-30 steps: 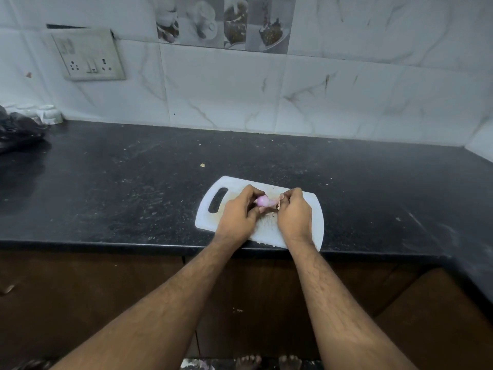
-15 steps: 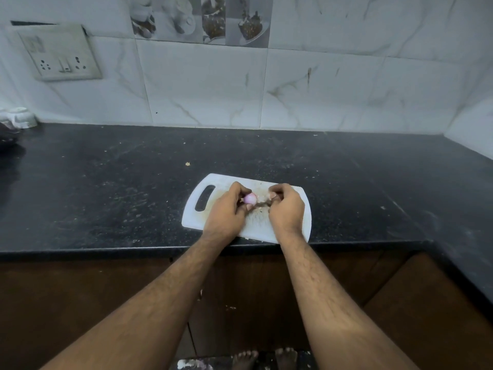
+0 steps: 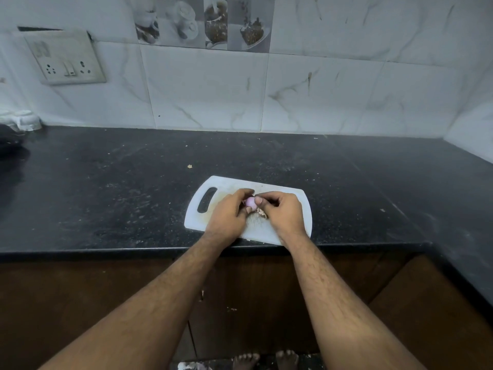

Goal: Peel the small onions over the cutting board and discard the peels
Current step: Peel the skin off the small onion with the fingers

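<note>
From my remote station I record the following. A white cutting board lies on the black countertop, close to the counter's front edge, its handle slot at the left end. Both bare hands meet over the middle of the board. The left hand is curled around a small onion, pinkish-purple and glossy, pinched between its thumb and fingers; only part of the onion shows between the fingers. The right hand is closed in a narrow pinch, its thumb tip pressed against the right side of the onion. I cannot tell whether that pinch holds a strip of skin or only bears on the bulb. The onion sits just above the board surface; whether it touches the board I cannot tell.

Directly below the onion, between the two hands, a small heap of pale brown peels rests on the board. The board surface around it is stained and flecked with fine debris.

A single light crumb lies on the counter beyond the board's handle end, well apart from it. The counter carries scattered pale specks.

On the tiled wall behind, a switch and socket plate is mounted at upper left. A white object stands at the far left against the wall; I cannot identify it
</note>
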`<state>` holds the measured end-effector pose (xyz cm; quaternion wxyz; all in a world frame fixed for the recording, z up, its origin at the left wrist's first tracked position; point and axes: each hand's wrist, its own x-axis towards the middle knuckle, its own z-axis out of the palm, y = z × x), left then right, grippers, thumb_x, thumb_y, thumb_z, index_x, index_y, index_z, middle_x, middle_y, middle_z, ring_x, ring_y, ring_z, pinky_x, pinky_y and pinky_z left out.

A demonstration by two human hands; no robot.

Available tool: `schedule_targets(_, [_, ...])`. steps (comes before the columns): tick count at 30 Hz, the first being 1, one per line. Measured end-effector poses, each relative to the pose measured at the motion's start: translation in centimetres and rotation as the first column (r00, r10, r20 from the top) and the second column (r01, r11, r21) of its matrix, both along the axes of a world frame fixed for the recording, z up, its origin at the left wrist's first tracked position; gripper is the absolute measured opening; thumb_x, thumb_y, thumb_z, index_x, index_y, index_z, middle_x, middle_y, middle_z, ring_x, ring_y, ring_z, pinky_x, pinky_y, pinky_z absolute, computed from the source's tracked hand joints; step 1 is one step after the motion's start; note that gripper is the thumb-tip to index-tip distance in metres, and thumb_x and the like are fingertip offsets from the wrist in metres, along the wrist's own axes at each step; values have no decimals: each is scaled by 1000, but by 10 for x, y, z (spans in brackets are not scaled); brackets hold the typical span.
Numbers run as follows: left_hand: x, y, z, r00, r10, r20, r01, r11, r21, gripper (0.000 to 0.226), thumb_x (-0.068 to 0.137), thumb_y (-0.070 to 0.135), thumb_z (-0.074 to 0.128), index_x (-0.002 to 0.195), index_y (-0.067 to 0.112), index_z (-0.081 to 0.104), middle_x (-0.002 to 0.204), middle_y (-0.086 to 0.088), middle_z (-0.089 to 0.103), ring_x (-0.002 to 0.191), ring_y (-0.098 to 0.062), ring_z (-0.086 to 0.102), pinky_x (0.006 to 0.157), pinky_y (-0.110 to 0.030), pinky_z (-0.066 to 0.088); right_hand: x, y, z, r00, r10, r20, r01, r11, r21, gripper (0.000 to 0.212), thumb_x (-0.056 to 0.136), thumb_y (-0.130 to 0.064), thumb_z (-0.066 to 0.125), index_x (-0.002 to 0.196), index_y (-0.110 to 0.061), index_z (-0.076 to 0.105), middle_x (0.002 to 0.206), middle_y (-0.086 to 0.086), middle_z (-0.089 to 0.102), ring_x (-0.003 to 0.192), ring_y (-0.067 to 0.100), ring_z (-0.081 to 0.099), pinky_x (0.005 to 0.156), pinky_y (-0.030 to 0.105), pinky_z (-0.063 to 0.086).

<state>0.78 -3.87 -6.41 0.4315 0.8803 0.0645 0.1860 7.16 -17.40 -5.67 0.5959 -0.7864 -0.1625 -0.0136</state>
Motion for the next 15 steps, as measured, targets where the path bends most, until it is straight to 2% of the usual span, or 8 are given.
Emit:
schedule_targets(5, [-1, 0, 1, 1000, 11, -7, -12, 1000, -27, 39, 88, 25, 76, 125, 23, 67, 116, 10, 73, 109, -7, 65, 101, -33, 51, -1, 3, -1, 998, -50, 46, 54, 994, -100, 13, 95, -19, 71, 102, -14, 81, 93, -7, 78, 91, 6, 70, 82, 20, 54])
schedule_targets(8, [-2, -1, 0, 999, 36, 6, -36, 999, -8, 34, 87, 26, 76, 121, 25, 70, 112, 12, 74, 105, -7, 66, 98, -33, 52, -3, 7, 0, 994, -55, 90, 72, 976, -206, 16, 99, -19, 63, 104, -13, 77, 90, -9, 74, 87, 6, 66, 71, 10, 44])
schedule_targets(10, [-2, -1, 0, 999, 48, 14, -47, 998, -43, 34, 88, 25, 76, 121, 23, 70, 112, 11, 75, 106, -6, 67, 99, -32, 52, -4, 9, 0, 992, -65, 111, 90, 966, -243, 17, 101, -18, 59, 106, -14, 75, 90, -9, 71, 87, 7, 64, 67, 8, 40])
schedule_targets(15, [-1, -3, 1, 995, 92, 41, -88, 992, -88, 33, 92, 25, 71, 125, 20, 68, 114, 8, 74, 107, -7, 65, 100, -29, 51, -2, 3, 0, 998, -24, 61, 32, 991, -133, 16, 100, -22, 62, 105, -19, 77, 94, -12, 76, 91, 3, 68, 80, 19, 51])
